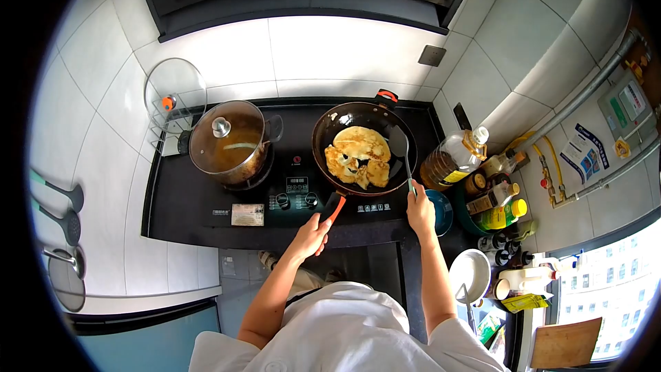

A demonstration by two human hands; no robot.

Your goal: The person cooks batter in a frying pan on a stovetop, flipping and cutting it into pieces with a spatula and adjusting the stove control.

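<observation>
My left hand [311, 235] is wrapped round the black and orange handle of a frying pan [321, 139], which sits on the right side of the cooktop. Browned, pancake-like pieces of food [361, 155] lie in the middle of the pan. In my right hand [421, 211] is a spatula [407, 155] with a metal shaft; its dark blade rests at the pan's right inner side, beside the food. To the left, a pot [237, 167] under a glass lid holds brownish liquid.
A large oil bottle [451, 158] and several sauce bottles [497, 215] crowd the right counter. Near my right hand is a blue bowl [438, 212]. A white saucepan [469, 275] stands closer to me. A glass lid [175, 94] leans in a rack at the back left.
</observation>
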